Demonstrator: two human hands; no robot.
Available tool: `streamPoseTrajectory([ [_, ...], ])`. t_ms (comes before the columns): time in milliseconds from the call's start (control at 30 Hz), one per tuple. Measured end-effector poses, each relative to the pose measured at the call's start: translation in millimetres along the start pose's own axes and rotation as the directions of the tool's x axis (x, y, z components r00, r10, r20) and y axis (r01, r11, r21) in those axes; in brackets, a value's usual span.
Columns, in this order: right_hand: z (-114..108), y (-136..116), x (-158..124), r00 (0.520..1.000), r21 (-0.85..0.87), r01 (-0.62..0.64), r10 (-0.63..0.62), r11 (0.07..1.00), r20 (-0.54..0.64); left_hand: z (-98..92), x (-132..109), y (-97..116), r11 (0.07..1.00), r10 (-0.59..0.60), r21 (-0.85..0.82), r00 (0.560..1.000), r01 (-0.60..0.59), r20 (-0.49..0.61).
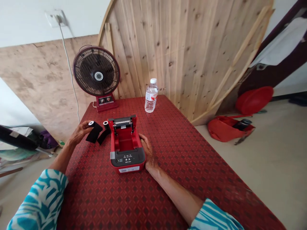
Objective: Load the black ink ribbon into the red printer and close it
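Observation:
A small red printer (125,140) with a dark grey control panel stands on the table, its lid raised and its red inner bay exposed. My left hand (80,132), to its left, pinches a black ribbon roll (95,131) with a white core; a loose strip hangs from it. Between that roll and the printer, a second black ribbon roll (106,126) has its tail reaching toward the first. My right hand (148,151) is closed against the printer's right side, with some of the fingers hidden.
The table (187,179) has a red patterned cover. At the back left stands a dark red fan (98,75), and a clear water bottle (151,97) is upright farther right. A round wooden board (172,48) leans behind the table. A red bag (220,129) lies on the floor.

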State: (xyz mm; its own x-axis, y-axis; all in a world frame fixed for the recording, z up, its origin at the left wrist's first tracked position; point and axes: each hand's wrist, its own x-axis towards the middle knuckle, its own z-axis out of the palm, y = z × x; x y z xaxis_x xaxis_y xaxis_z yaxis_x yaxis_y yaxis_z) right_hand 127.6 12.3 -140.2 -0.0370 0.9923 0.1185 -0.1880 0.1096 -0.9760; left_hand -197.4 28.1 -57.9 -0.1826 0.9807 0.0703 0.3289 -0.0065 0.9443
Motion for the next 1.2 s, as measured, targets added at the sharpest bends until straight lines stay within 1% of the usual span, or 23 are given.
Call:
streamPoseTrajectory([
  [67,0.9,1.1,0.4,1.000,0.014,-0.004,0.004,1.000,-0.001,-0.2,-17.7,21.8,0.995,0.008,-0.096,1.000,-0.007,0.010],
  [133,1.5,1.8,0.7,1.000,0.023,-0.005,0.005,1.000,0.001,6.9,-35.9,45.6,0.995,0.033,-0.093,0.997,-0.027,0.067],
  [167,1.7,1.8,0.7,1.000,0.023,-0.004,0.004,1.000,0.000,13.8,-44.1,57.1,0.996,0.058,-0.077,0.992,-0.050,0.112],
  [233,2.0,1.2,0.6,1.000,0.021,-0.004,0.004,1.000,0.002,33.6,-56.6,76.9,0.996,0.089,-0.015,0.962,-0.088,0.258],
  [267,2.1,0.5,0.4,1.000,0.020,-0.008,0.008,1.000,0.007,45.2,-60.6,84.7,0.993,0.098,0.033,0.938,-0.115,0.333],
  [333,2.2,-1.4,-0.1,1.000,0.021,-0.015,0.015,1.000,0.014,68.3,-63.6,95.5,0.961,0.101,0.192,0.896,-0.201,0.433],
  [400,2.0,-3.3,-0.6,1.000,0.016,-0.012,0.012,1.000,0.020,87.5,-61.5,100.3,0.886,0.124,0.341,0.869,-0.314,0.479],
  [500,1.3,-4.4,-0.7,1.000,0.004,0.018,-0.018,1.000,0.023,107.4,-54.9,100.3,0.722,0.129,0.544,0.856,-0.427,0.500],
  [600,0.9,-2.5,-0.1,0.999,-0.003,0.028,-0.028,1.000,0.029,122.1,-50.1,98.6,0.527,0.072,0.723,0.872,-0.446,0.485],
  [667,1.0,-0.5,0.7,0.999,0.000,0.029,-0.029,1.000,0.028,132.0,-47.4,98.3,0.426,0.020,0.795,0.883,-0.432,0.469],
  [733,1.2,1.2,1.4,0.999,0.007,0.034,-0.034,0.999,0.021,141.7,-43.6,98.4,0.359,-0.056,0.833,0.881,-0.422,0.470],
  [833,0.7,1.9,1.8,0.999,0.002,0.034,-0.034,0.999,0.023,152.1,-36.2,97.6,0.303,-0.142,0.833,0.842,-0.464,0.521],
  [900,0.0,1.4,1.6,0.999,-0.010,0.031,-0.030,0.999,0.032,153.0,-32.2,96.4,0.310,-0.148,0.816,0.823,-0.488,0.548],
  [933,-0.4,1.2,1.4,0.999,-0.014,0.032,-0.031,0.999,0.032,151.0,-31.3,95.9,0.340,-0.142,0.804,0.819,-0.488,0.556],
  [1000,-0.8,0.9,1.1,0.999,-0.013,0.034,-0.034,0.999,0.030,142.2,-32.8,95.4,0.456,-0.092,0.751,0.815,-0.477,0.573],
  [1100,-0.4,0.7,0.6,0.999,-0.001,0.030,-0.030,1.000,0.026,121.8,-46.3,96.6,0.669,0.047,0.578,0.803,-0.467,0.594],
  [1133,-0.1,0.5,0.3,0.999,0.000,0.027,-0.027,1.000,0.025,115.3,-53.4,97.2,0.714,0.087,0.523,0.800,-0.465,0.593],
  [1167,0.2,0.2,0.1,1.000,0.001,0.022,-0.022,1.000,0.022,109.9,-61.3,97.5,0.739,0.117,0.485,0.797,-0.468,0.592],
  [1200,0.4,-0.3,-0.2,1.000,0.000,0.017,-0.017,1.000,0.018,106.0,-69.2,97.4,0.743,0.140,0.467,0.793,-0.480,0.592],
])
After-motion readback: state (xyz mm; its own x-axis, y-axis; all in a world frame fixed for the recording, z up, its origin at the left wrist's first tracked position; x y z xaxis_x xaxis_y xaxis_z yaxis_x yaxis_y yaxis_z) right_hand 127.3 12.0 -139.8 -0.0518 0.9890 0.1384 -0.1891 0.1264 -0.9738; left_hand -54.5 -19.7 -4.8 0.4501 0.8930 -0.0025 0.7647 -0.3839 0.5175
